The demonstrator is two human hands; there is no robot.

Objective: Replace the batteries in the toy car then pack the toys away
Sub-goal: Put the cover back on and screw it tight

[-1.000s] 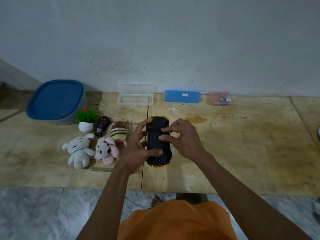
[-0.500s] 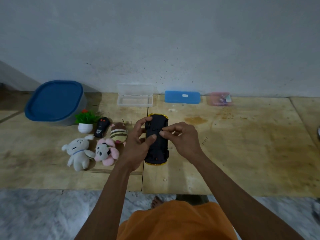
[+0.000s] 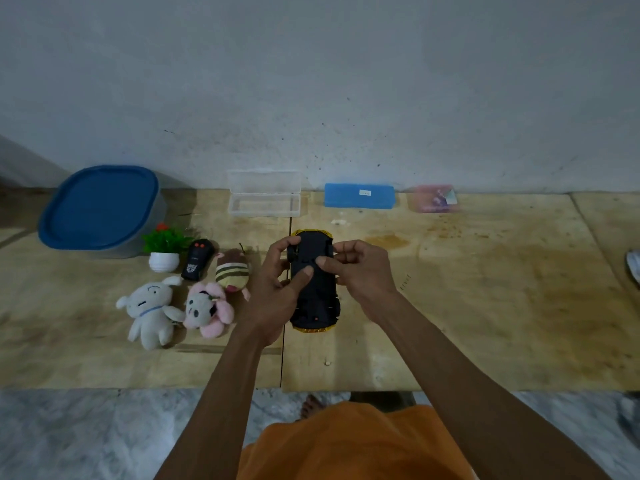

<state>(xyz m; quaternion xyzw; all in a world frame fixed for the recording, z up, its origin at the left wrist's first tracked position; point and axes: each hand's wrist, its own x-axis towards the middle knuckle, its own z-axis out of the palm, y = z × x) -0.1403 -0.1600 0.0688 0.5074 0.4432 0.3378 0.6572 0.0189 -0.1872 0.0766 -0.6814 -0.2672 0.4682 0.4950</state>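
The yellow toy car [image 3: 317, 306] is upside down, its black underside facing me, above the wooden board. My left hand [image 3: 277, 292] grips its left side, thumb lying across the underside. My right hand [image 3: 363, 271] holds the right side, with thumb and forefinger pinching at the middle of the underside near the battery cover. To the left lie a white plush dog [image 3: 149, 311], a pink plush [image 3: 207, 310], a striped plush [image 3: 232, 273] and a black remote [image 3: 196, 259]. No loose batteries are visible.
A tub with a blue lid [image 3: 98, 209] stands at the back left, beside a small potted plant [image 3: 164, 249]. Along the wall sit an open clear case [image 3: 264, 195], a blue case [image 3: 359, 195] and a pink case [image 3: 433, 199]. The board's front edge [image 3: 138, 388] meets marble floor.
The car has been drawn slightly away from me and tilted. My left thumb has slid up across the underside, and my right fingers have shifted to a pinch at its middle.
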